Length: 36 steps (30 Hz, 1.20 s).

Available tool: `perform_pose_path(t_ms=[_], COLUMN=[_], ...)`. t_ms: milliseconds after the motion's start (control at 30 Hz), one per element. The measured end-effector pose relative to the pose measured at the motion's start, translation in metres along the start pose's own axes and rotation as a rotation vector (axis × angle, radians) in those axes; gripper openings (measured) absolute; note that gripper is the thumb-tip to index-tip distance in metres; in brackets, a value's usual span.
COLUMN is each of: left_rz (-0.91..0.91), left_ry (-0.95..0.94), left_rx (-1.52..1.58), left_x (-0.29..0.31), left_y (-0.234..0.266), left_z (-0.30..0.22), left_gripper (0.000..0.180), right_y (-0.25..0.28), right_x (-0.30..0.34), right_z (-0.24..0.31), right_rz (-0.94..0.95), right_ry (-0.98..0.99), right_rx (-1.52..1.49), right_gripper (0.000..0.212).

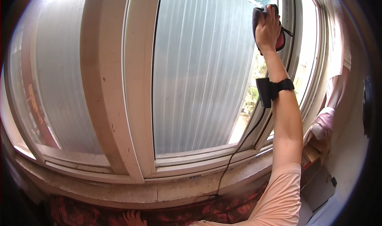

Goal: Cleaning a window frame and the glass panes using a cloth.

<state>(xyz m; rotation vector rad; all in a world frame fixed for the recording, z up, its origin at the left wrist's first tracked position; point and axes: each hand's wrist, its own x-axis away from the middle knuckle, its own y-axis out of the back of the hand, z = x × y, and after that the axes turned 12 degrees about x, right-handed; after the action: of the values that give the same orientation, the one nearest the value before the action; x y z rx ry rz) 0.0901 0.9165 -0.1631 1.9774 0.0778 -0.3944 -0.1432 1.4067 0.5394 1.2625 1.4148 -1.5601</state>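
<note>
My right arm reaches up to the window. At the upper right of the pane, my right hand (268, 30) presses a dark cloth pad (281, 41) against the glass (199, 67). The pad has a black edge, a reddish-pink face and a black loop sticking out to the right. My fingers lie over it and hold it. A black strap with a box-shaped device (263, 92) sits around my right forearm, and a cable hangs from it. Low in the view, my left hand (134, 218) rests with fingers spread on dark red patterned fabric (179, 212); its wrist is cut off.
Pale window frames (139, 86) and a stone sill (175, 194) run across the view. Ribbed grey sheeting stands behind the glass. A knotted pinkish curtain (324, 120) hangs at the right, above a cardboard box (310, 156). A black round object (366, 106) is on the right wall.
</note>
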Motion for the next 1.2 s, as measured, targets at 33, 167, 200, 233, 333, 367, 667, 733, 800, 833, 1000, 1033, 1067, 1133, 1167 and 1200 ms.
perform_pose_path(t_ms=[33,167,200,233,333,367,667,733,800,833,1000,1033,1067,1133,1167,1200], left_rz=[0.001,-0.029,-0.068,-0.065,-0.083,-0.078,-0.037,-0.050,-0.065,-0.067,-0.075,-0.076,-0.065,-0.072,-0.066,-0.047], left_ry=[0.007,0.018,0.020,0.026,0.028,0.015,0.044,0.036,0.033,0.039,0.021,0.024,0.023,0.034,0.038,0.038], left_rx=[0.003,0.066,0.133,0.134,0.162,0.170,0.160,0.163,0.179,0.179,0.187,0.192,0.184,0.173,0.183,0.197], left_x=[0.001,-0.005,-0.006,-0.006,-0.006,-0.006,-0.003,-0.003,-0.002,-0.002,-0.005,-0.006,-0.006,-0.004,-0.003,-0.004], left_y=[0.000,0.011,0.016,0.016,0.014,0.014,0.010,0.012,0.015,0.016,0.014,0.012,0.012,0.015,0.017,0.018], left_z=[-0.002,-0.022,-0.026,-0.026,-0.025,-0.025,-0.024,-0.025,-0.025,-0.025,-0.027,-0.027,-0.025,-0.025,-0.025,-0.027], left_gripper=[0.066,0.061,0.058,0.058,0.057,0.057,0.058,0.058,0.057,0.057,0.056,0.056,0.056,0.056,0.057,0.057], right_y=[0.002,0.016,0.020,0.025,0.037,0.041,0.078,0.091,0.107,0.112,0.114,0.112,0.111,0.109,0.107,0.105], right_x=[0.006,0.027,0.032,0.036,0.048,0.053,0.096,0.109,0.122,0.128,0.127,0.127,0.128,0.120,0.114,0.111], right_z=[0.004,0.020,0.026,0.031,0.042,0.046,0.081,0.088,0.099,0.105,0.104,0.103,0.102,0.105,0.106,0.105], right_rz=[-0.006,0.017,0.024,0.028,0.051,0.058,0.212,0.249,0.284,0.332,0.396,0.396,0.387,0.365,0.323,0.291], right_ry=[0.030,0.101,0.107,0.108,0.124,0.139,0.177,0.218,0.237,0.254,0.284,0.290,0.287,0.285,0.301,0.319], right_rx=[-0.008,-0.038,-0.044,-0.050,-0.059,-0.066,-0.140,-0.176,-0.199,-0.215,-0.213,-0.215,-0.195,-0.193,-0.198,-0.196], right_gripper=[0.057,0.055,0.054,0.054,0.054,0.055,0.058,0.059,0.059,0.060,0.060,0.060,0.060,0.059,0.058,0.058])
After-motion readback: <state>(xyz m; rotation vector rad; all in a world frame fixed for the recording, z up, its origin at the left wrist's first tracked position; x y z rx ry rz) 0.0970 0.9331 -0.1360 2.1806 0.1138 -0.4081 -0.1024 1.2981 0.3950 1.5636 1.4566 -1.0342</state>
